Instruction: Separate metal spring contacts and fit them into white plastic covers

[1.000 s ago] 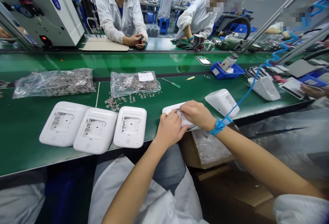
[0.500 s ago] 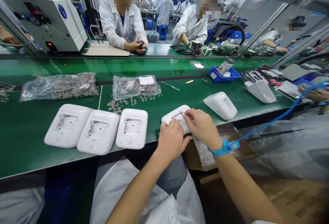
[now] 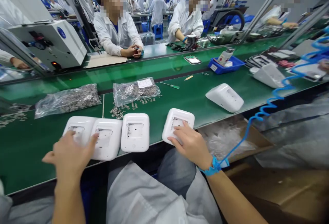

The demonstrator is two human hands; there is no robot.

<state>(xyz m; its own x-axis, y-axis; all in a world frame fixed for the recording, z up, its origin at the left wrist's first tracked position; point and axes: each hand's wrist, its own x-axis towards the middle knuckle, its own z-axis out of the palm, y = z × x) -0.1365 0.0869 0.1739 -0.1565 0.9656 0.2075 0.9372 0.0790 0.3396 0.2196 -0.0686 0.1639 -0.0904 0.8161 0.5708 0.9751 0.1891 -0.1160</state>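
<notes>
My left hand (image 3: 68, 155) lies open, fingers spread, tips touching the first housing (image 3: 77, 128) and second housing (image 3: 109, 143), both left of and nearer than the labelled bag (image 3: 136, 90). The third housing (image 3: 135, 132) sits untouched just before that bag. Right of it, my right hand (image 3: 191, 143) presses flat, clasping nothing, on the fourth housing (image 3: 180, 116). I cannot tell which recesses are fitted; I judge work remains.
</notes>
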